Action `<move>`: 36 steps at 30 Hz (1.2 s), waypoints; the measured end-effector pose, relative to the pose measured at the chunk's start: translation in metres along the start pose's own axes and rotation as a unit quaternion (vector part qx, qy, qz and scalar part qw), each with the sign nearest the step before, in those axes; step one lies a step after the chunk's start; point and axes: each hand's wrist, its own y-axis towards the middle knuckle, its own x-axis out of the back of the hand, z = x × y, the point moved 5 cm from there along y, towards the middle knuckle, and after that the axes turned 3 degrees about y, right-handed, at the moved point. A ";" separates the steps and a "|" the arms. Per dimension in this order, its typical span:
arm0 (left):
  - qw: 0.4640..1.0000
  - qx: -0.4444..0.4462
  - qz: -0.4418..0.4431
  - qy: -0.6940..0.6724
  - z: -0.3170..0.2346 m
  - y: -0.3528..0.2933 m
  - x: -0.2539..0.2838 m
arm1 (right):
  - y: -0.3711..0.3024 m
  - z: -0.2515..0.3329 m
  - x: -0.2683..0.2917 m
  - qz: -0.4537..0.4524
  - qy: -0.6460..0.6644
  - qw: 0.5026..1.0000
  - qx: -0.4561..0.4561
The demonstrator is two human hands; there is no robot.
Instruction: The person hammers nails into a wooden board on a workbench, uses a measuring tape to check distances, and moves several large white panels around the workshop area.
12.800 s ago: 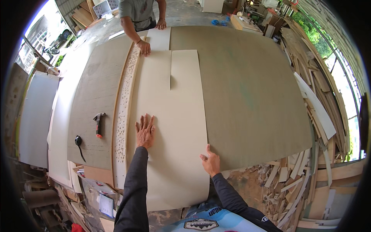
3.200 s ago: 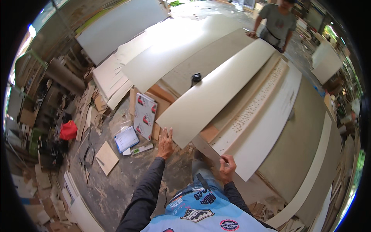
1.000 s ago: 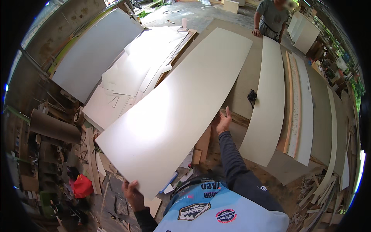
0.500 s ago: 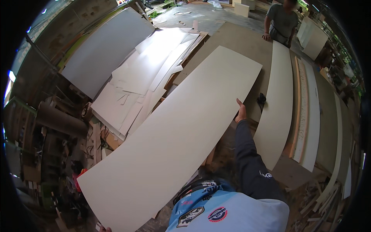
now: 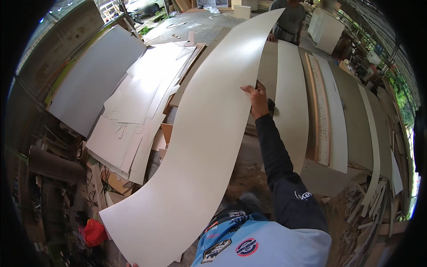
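A long, pale, thin laminate sheet (image 5: pixel 195 147) runs diagonally in front of me. It bows along its length, and its far end rises over the workbench. My right hand (image 5: pixel 256 99) grips the sheet's right edge about midway, thumb on the upper face and fingers at the edge and behind. Only a sliver of my left hand (image 5: pixel 132 265) shows at the bottom of the picture, its fingertips at the sheet's near edge; the rest is out of view. Just past my right hand, a small black object (image 5: pixel 270 105) is partly hidden on the bench.
On the left lies a pile of white sheets and offcuts (image 5: pixel 129 98), beside a large leaning panel (image 5: pixel 95 80). Long strips, including a pale one (image 5: pixel 291 102), cover the workbench at right. A person (image 5: pixel 288 22) stands at its far end. A red bag (image 5: pixel 94 232) lies lower left.
The sheet's far end has swung up, and the sheet now bends more strongly. My right hand has risen with its edge and moved left in view. The whole view has shifted.
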 end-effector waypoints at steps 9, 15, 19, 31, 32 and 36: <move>0.973 -0.207 -0.091 -0.048 -0.123 0.027 -0.041 | -0.103 0.204 0.180 -0.151 0.134 0.968 0.152; 0.903 -0.419 -0.086 -0.033 -0.260 0.027 -0.087 | -0.284 0.359 0.301 -0.308 0.073 0.897 0.309; 0.845 -0.526 -0.002 -0.091 -0.364 -0.008 -0.173 | -0.469 0.444 0.412 -0.411 -0.021 0.844 0.344; 0.601 -0.740 0.289 -0.087 -0.608 -0.280 -0.471 | -0.881 0.432 0.440 -0.664 -0.040 0.598 0.447; 0.589 -0.743 0.314 -0.060 -0.621 -0.313 -0.488 | -0.895 0.431 0.428 -0.672 -0.044 0.581 0.457; 0.518 -0.792 0.322 -0.015 -0.657 -0.397 -0.585 | -0.917 0.431 0.389 -0.701 -0.099 0.528 0.469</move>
